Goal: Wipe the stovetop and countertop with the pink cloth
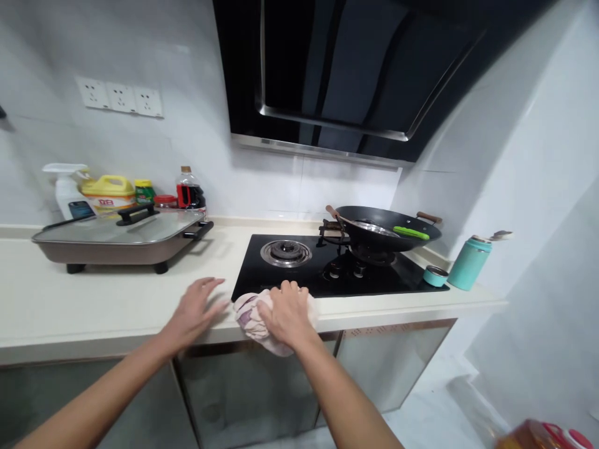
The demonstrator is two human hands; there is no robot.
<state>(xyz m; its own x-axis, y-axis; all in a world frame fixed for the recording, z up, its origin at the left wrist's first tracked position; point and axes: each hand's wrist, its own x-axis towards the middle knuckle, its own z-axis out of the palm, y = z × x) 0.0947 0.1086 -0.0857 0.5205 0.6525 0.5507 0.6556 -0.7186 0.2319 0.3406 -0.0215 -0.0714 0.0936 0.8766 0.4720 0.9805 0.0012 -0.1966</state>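
My right hand (289, 315) is closed on a crumpled pale pink cloth (253, 318) with purple patches. The cloth lies at the front left edge of the black gas stove (299, 284), and part of it hangs over the counter's edge. To its left, my left hand (193, 315) is held over the counter front with fingers apart and nothing in it. Close behind the cloth is the left burner (286, 252), bare of any pot. A black wok (388, 234) with wooden handles rests on the right burner, and a bright green handle (410, 232) shows inside it.
An electric pan with a glass lid (121, 227) stands on the left counter, with a spray bottle (70, 190), a yellow jug (110, 192) and a dark sauce bottle (191, 192) behind. Right of the stove are a teal flask (470, 265) and its cup (435, 276). A range hood (337, 75) overhangs.
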